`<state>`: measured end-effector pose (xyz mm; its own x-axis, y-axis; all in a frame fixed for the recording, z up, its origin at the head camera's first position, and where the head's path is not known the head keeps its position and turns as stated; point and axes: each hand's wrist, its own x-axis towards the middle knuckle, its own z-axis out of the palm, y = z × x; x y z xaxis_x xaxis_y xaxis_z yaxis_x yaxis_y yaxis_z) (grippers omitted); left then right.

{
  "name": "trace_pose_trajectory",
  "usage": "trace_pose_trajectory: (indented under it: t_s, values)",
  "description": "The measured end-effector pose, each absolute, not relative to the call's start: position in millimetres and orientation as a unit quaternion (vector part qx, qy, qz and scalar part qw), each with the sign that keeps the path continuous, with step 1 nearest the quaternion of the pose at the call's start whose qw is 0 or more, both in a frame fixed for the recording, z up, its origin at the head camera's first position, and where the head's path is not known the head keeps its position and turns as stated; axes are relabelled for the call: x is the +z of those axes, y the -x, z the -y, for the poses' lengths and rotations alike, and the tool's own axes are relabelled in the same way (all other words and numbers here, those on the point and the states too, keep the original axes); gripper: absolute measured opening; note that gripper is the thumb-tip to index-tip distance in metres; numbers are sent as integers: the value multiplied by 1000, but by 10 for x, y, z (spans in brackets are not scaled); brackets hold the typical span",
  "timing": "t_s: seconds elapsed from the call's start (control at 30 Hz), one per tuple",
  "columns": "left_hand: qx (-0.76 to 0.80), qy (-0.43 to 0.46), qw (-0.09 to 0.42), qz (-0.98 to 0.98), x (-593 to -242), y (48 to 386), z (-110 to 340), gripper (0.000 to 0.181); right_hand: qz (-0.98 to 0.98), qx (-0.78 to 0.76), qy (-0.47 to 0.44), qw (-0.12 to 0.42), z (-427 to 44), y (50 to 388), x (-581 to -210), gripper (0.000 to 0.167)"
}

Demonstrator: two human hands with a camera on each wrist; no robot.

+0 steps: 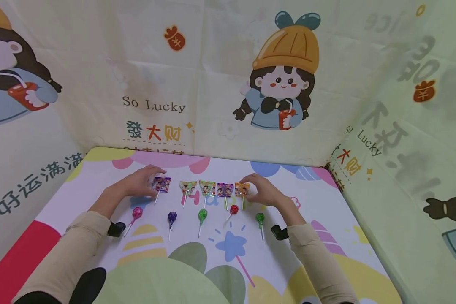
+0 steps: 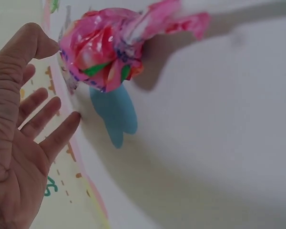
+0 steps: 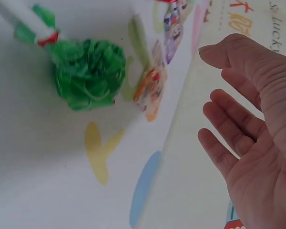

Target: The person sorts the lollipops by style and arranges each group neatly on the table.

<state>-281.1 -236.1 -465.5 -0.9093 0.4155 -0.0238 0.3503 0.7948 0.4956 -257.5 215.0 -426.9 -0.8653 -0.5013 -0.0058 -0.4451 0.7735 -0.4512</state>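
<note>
My left hand point(image 1: 141, 181) is beside the left end of a row of flat-wrapped lollipops, its fingers around the left side of a purple lollipop point(image 1: 161, 184). In the left wrist view, thumb and fingers stand apart behind a pink ball lollipop point(image 2: 102, 50). At the row's other end, my right hand point(image 1: 267, 190) curves loosely beside an orange lollipop point(image 1: 242, 189). The right wrist view shows its thumb and fingers apart, holding nothing, with a green ball lollipop point(image 3: 89, 74) close to the camera. Whether either hand touches a wrapper I cannot tell.
Between the hands lie two green-wrapped lollipops point(image 1: 207, 188) and another purple one point(image 1: 225, 190). Nearer me is a spaced row of ball lollipops, including a dark purple one point(image 1: 172, 218) and a red one point(image 1: 233, 209). Printed cloth walls point(image 1: 213, 84) border the patterned table point(image 1: 144, 278).
</note>
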Motion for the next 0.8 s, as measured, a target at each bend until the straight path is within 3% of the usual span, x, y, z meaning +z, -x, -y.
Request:
trace_pose_trajectory:
  t_s: [0.2, 0.57, 0.8]
  values:
    - [288, -191, 49, -937, -4578, 2648, 2398, 80, -931, -262, 252, 30, -2147, 2394, -4261, 53]
    - [321, -207, -17, -924, -4553, 2290, 2334, 55, -900, -326, 289, -35, -2116, 2110, -4271, 48]
    - [343, -224, -47, -911, -4560, 2108, 2263, 47, -893, -342, 291, -43, -2070, 2001, -4302, 47]
